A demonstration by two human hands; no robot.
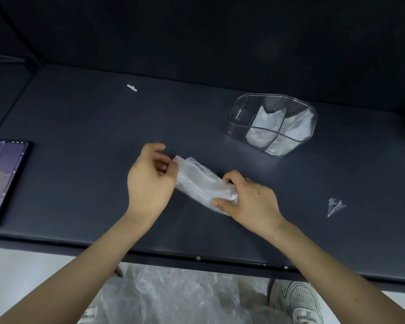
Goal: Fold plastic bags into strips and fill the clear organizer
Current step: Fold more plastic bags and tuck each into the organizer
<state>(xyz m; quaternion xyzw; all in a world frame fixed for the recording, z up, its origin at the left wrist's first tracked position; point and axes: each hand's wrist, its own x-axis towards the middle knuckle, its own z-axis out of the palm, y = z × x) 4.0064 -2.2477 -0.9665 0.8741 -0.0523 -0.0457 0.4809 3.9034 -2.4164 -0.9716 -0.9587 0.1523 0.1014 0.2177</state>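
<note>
A clear plastic bag folded into a strip (200, 182) lies slanted on the dark table, near its front edge. My left hand (150, 181) pinches the strip's upper left end between thumb and fingers. My right hand (248, 199) grips the lower right end, thumb on top and fingers curled over it. The clear organizer (237, 118) stands at the back right, apart from both hands. Folded bags fill its right-hand compartments, and the small left compartments look empty.
A purple phone (2, 178) lies at the table's left edge. A small white scrap (132, 87) sits at the back, and a crumpled plastic bit (334, 205) lies on the right. Loose plastic bags (173, 298) rest on my lap below the table edge.
</note>
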